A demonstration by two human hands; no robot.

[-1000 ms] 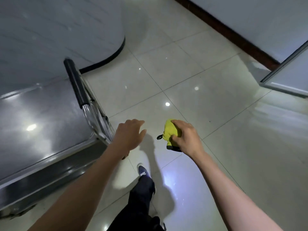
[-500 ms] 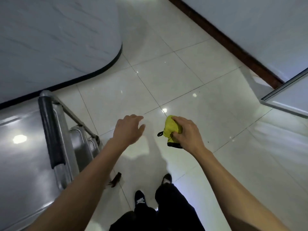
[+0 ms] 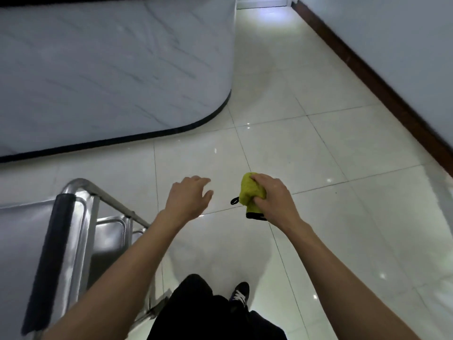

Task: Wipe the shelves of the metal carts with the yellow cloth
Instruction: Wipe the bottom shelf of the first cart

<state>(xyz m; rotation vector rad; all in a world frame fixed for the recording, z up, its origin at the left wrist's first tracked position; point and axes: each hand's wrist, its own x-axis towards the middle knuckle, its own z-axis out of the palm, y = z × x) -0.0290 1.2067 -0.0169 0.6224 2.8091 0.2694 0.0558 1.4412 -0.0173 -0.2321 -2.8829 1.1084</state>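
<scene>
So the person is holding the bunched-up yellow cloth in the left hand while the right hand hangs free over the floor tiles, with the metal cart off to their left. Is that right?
Not quite: the hands are swapped. The head view shows the right hand gripping the bunched-up yellow cloth, while the left hand hangs free over the floor tiles. The metal cart is indeed off to their left.

Left hand [image 3: 188, 197] hangs loose; right hand [image 3: 274, 197] fingers [image 3: 259, 179] clench.

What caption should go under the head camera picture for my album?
Right hand grips a bunched yellow cloth above the tiled floor; open left hand hovers beside the metal cart.
</scene>
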